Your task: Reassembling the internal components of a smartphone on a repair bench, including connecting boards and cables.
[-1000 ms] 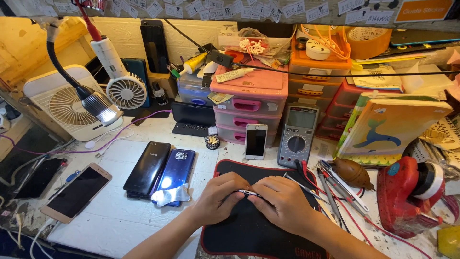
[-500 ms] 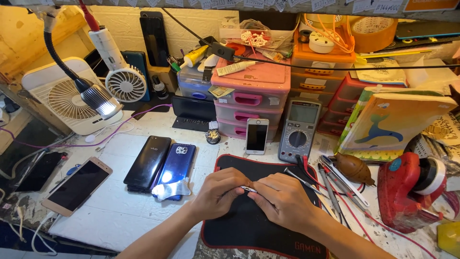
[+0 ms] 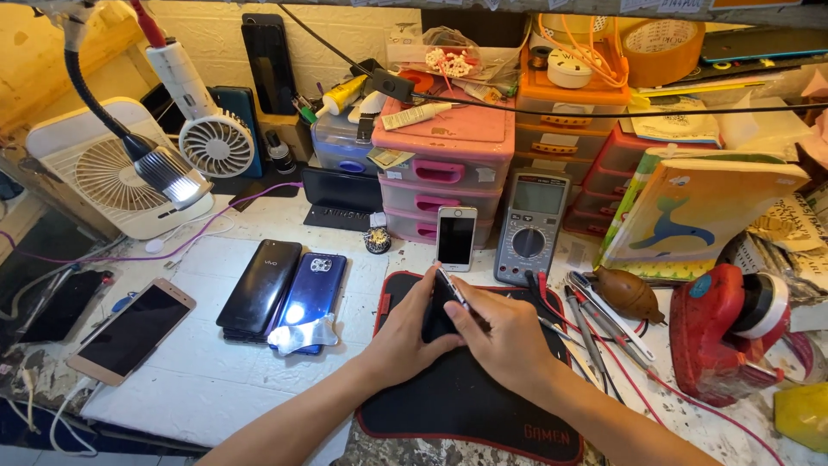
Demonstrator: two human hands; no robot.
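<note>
Both my hands hold a dark smartphone point(image 3: 446, 304) tilted up on its edge over a black work mat with red trim point(image 3: 466, 397). My left hand point(image 3: 405, 332) cups the phone's left side and back. My right hand point(image 3: 500, 338) grips its right side, with the thumb on the upper edge. Most of the phone is hidden by my fingers.
Two dark phones point(image 3: 285, 293) lie left of the mat, a gold-edged phone point(image 3: 131, 330) farther left. A small white phone point(image 3: 455, 238) leans on pink drawers point(image 3: 440, 173) beside a grey multimeter point(image 3: 530, 226). Tweezers and tools point(image 3: 595, 319), a red tape dispenser point(image 3: 724, 332), fans and a lamp point(image 3: 172, 177) surround.
The phone has been lifted from flat on the mat and stood on its edge between my hands. The camera has moved closer and a little lower.
</note>
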